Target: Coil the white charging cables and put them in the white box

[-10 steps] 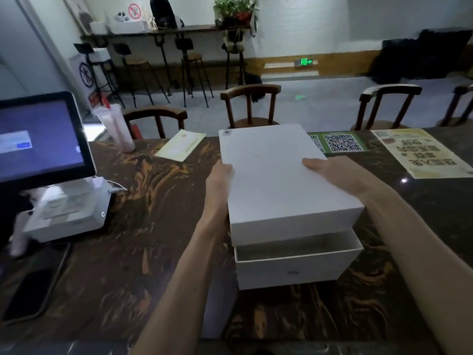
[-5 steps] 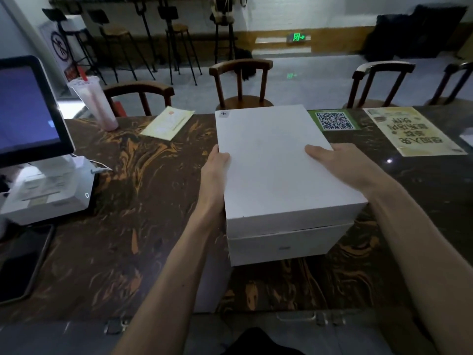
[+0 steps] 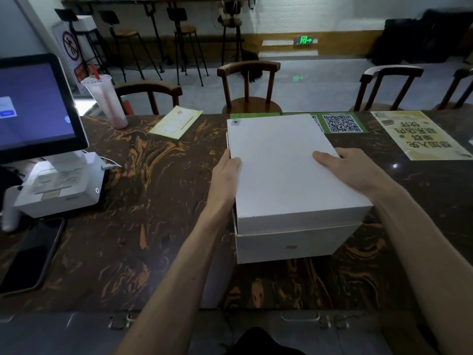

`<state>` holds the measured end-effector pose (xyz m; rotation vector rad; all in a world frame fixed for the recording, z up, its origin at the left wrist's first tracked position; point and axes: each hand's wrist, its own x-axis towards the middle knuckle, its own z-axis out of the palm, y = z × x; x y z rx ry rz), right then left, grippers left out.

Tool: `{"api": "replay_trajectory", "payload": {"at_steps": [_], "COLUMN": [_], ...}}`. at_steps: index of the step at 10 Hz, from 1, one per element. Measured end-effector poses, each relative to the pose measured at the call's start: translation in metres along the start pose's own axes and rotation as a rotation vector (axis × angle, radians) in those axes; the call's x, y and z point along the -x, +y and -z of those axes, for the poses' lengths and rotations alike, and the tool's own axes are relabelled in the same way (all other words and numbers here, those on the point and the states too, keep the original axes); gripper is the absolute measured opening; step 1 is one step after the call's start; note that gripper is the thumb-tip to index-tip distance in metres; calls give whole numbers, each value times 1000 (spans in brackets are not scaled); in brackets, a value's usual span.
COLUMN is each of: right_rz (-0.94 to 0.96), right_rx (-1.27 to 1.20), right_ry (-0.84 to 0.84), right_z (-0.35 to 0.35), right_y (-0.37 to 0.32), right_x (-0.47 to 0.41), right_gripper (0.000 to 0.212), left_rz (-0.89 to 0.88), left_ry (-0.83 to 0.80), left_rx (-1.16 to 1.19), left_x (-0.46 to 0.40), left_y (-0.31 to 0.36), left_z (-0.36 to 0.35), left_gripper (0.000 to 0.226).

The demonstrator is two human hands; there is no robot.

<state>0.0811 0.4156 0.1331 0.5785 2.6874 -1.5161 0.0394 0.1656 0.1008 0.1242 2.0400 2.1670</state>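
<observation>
White box lid, raised a second earlier, sat lowered almost fully over the white box. Left hand and right hand gripped its sides, fingers curled on. Cables unseen; closing looked nearly done.

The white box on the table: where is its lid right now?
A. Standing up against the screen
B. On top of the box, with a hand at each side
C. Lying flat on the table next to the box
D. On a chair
B: the lid sits over the white box, with the left hand at its left edge and the right hand on its right side.
</observation>
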Motion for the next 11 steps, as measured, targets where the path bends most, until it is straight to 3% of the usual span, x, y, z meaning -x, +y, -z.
{"api": "replay_trajectory", "payload": {"at_steps": [1, 2, 4, 5, 8, 9, 10, 11], "right_rz": [53, 136, 139, 136, 179, 144, 92, 211], "right_rx": [123, 393, 680, 740, 844, 856, 621, 45], "right_ry": [39, 118, 128, 127, 144, 76, -33, -64], "right_z": [-7, -18, -57, -66, -72, -73, -49, -18], "right_y": [1, -3, -3, 5, 9, 6, -22, -64], "right_x": [4, 2, 4, 3, 2, 4, -4, 0], "right_gripper": [37, 52, 64, 66, 68, 67, 56, 36], "left_rz": [-19, -80, -180, -181, -244, -222, -291, -306], "left_ry": [10, 79, -71, -90, -50, -72, -59, -133], "left_rx": [-114, -505, -1253, -1322, -1340, -1344, -1008, -486], "left_x": [3, -2, -8, -10, -13, -13, -27, -29], "left_y": [1, 11, 2, -10, -20, -15, 16, 64], "left_z": [3, -4, -38, -39, -40, -39, -32, -20], "left_gripper": [41, 52, 56, 59, 60, 57, 30, 31]}}
